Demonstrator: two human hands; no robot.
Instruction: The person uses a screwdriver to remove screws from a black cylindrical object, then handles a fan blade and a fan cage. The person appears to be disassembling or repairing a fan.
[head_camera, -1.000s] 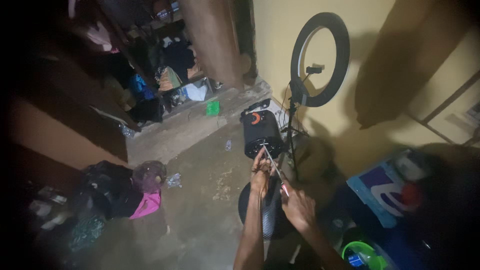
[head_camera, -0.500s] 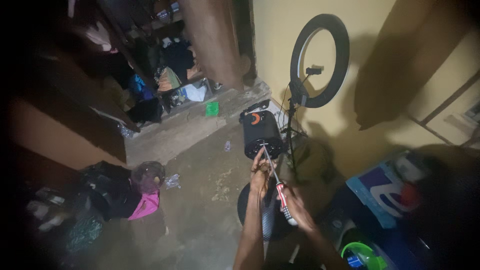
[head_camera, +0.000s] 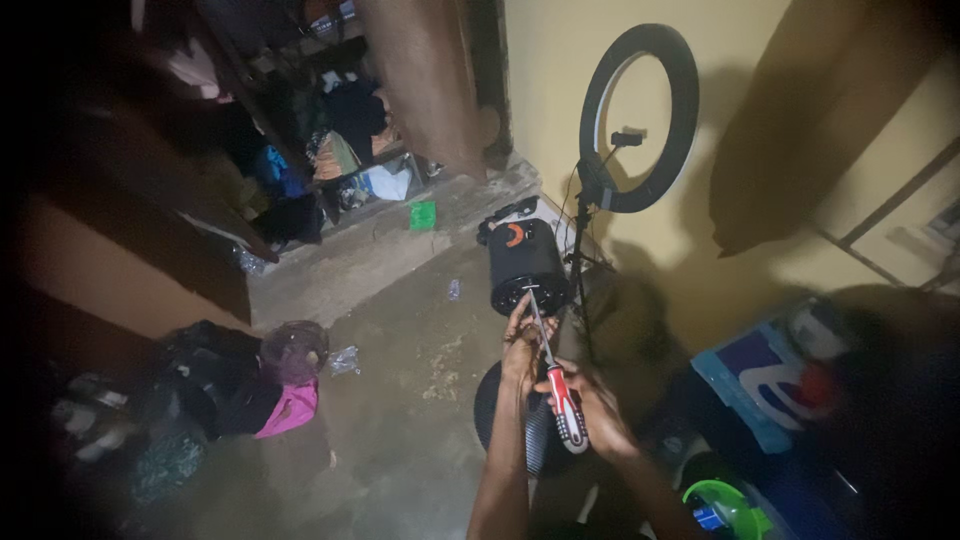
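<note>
While the right hand (head_camera: 590, 400) is clamped around the red-and-white handle of a screwdriver (head_camera: 555, 385), its shaft slants up to the end face of a black cylindrical speaker (head_camera: 522, 262) lying on the concrete floor (head_camera: 400, 400) near the yellow wall. The left hand (head_camera: 522, 340) is curled closed around the shaft just below the tip, touching the speaker's rim. Just beside the speaker stands a ring light (head_camera: 640, 115) on its stand, and a green bowl (head_camera: 725, 505) sits near the right forearm.
</note>
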